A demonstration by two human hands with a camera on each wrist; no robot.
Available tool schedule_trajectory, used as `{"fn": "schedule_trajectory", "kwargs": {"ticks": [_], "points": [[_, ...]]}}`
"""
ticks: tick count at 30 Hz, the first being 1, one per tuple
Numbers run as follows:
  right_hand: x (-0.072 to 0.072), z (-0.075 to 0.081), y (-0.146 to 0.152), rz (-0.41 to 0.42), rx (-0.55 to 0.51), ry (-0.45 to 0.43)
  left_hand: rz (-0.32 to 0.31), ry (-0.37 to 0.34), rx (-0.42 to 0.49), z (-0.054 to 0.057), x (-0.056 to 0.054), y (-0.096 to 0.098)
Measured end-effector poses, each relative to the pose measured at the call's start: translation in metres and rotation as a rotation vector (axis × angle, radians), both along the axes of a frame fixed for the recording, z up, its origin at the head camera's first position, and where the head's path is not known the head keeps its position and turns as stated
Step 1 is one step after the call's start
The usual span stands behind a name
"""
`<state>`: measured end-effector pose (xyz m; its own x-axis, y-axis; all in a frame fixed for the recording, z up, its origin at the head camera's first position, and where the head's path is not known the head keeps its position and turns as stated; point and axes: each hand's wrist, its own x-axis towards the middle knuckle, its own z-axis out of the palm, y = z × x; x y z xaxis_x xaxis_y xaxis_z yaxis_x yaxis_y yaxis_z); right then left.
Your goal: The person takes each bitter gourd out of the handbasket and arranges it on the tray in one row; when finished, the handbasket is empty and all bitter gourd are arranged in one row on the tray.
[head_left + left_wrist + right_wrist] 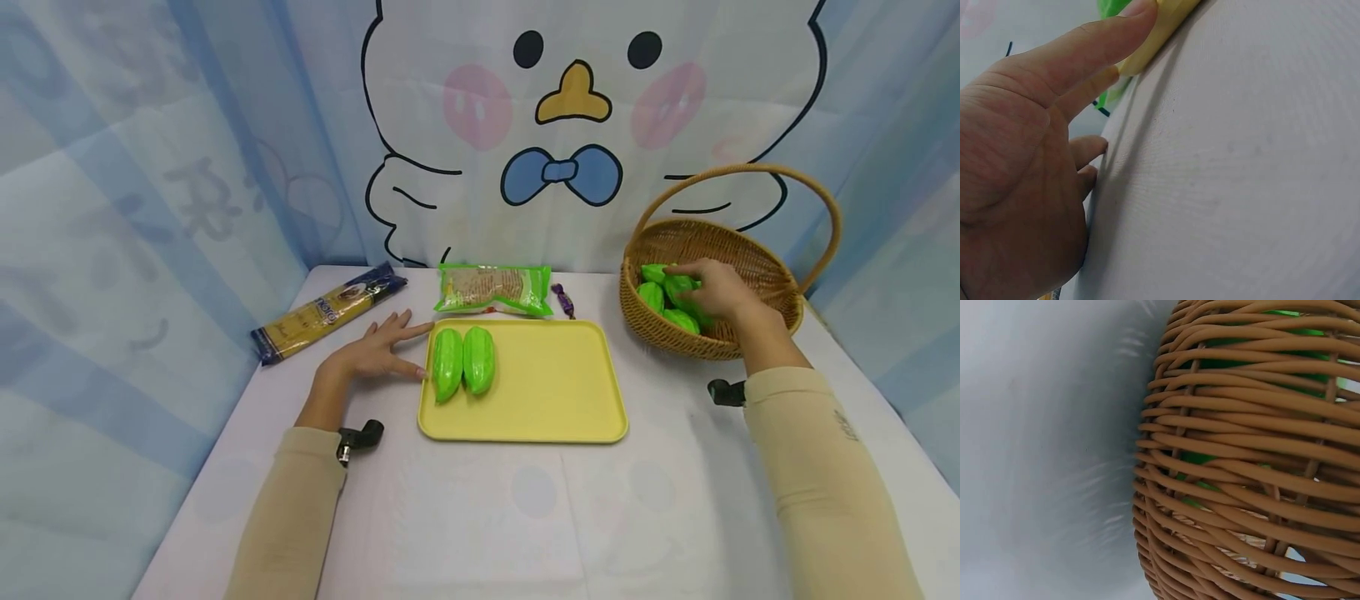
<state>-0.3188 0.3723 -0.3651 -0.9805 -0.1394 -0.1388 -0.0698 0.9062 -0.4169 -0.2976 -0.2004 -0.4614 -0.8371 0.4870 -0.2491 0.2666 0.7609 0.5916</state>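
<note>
My left hand (378, 348) lies with spread fingers at the left edge of a yellow tray (555, 383), thumb and index fingertip at its rim. On the tray's left side, two ribbed green fruits (478, 360) resembling star fruit lie side by side. My right hand (716, 292) reaches into a wicker basket (652, 329), its index finger and thumb over more green fruits (651, 296). Its other fingers are hidden, and I cannot tell whether it grips a fruit. In the right wrist view, the basket's woven wall (1247, 431) covers the hand, with green showing through gaps.
Behind the tray lies a green-edged food packet (493, 290), with a small purple wrapped candy (563, 301) to its right. A long yellow and dark blue packet (330, 313) lies at the back left. The basket's tall handle (738, 169) arches over it. A printed curtain stands behind.
</note>
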Motion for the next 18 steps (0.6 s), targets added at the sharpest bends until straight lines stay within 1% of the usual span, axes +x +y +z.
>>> {"fn": "schedule_trajectory", "kwargs": {"ticks": [4,10,14,18], "points": [[-0.0002,-0.0030,0.0014,0.000,0.037,0.036,0.002,-0.001,0.002,-0.0007,-0.0003,0.0001],[0.0014,-0.0052,0.0060,0.036,0.055,0.116,0.005,0.000,0.000,-0.0007,-0.0005,0.0000],[0.0025,-0.0023,0.0083,0.037,0.047,0.136,-0.001,0.004,-0.006,0.0005,0.0003,0.0000],[0.0034,0.0041,0.0092,0.024,0.035,0.164,-0.008,0.012,-0.009,0.0029,0.0015,0.0007]]}}
